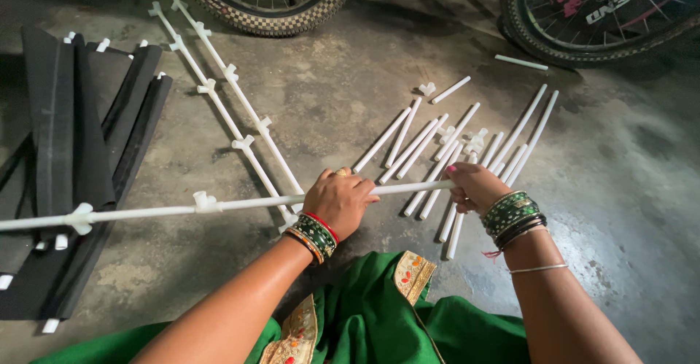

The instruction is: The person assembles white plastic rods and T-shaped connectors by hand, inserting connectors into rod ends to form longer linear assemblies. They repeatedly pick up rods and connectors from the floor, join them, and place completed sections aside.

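Note:
A long white rod (240, 203) with plastic connectors on it runs across the view from the left edge to the middle. My left hand (339, 200) grips it near its right part. My right hand (474, 187) holds the rod's right end, just above a loose pile of short white rods (430, 149) lying on the concrete floor. Small white connector pieces (474, 141) lie among the pile.
Two assembled long rods with connectors (226, 101) lie diagonally on the floor. Black fabric panels with rods in them (73, 152) lie at the left. Two bicycle wheels (262, 3) (598, 14) stand at the top. Green cloth (379, 320) covers my lap.

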